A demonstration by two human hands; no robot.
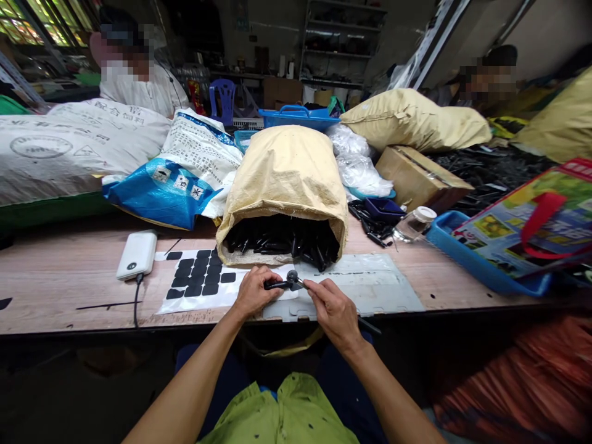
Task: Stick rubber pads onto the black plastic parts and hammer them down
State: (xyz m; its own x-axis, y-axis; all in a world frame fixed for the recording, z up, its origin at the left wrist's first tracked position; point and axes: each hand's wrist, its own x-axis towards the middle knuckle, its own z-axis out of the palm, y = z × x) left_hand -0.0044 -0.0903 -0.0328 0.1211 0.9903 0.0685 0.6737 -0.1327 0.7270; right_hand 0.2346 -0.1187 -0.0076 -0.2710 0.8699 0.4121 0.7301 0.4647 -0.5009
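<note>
Near the table's front edge, my left hand is closed around a slim black part that points to the right. My right hand pinches a thin tool with a metallic shaft and a round dark head. That head meets the right end of the black part, or lies just over it; I cannot tell which. Left of my hands lies a white sheet bearing rows of black rounded-square pads. Just beyond my hands, an open tan sack lies on its side, with many slim black parts in its mouth.
A white power bank with a cable lies at left. Printed sacks line the back left. At right are a cardboard box, a clear jar and a blue tray holding a colourful bag. Two people sit across the table.
</note>
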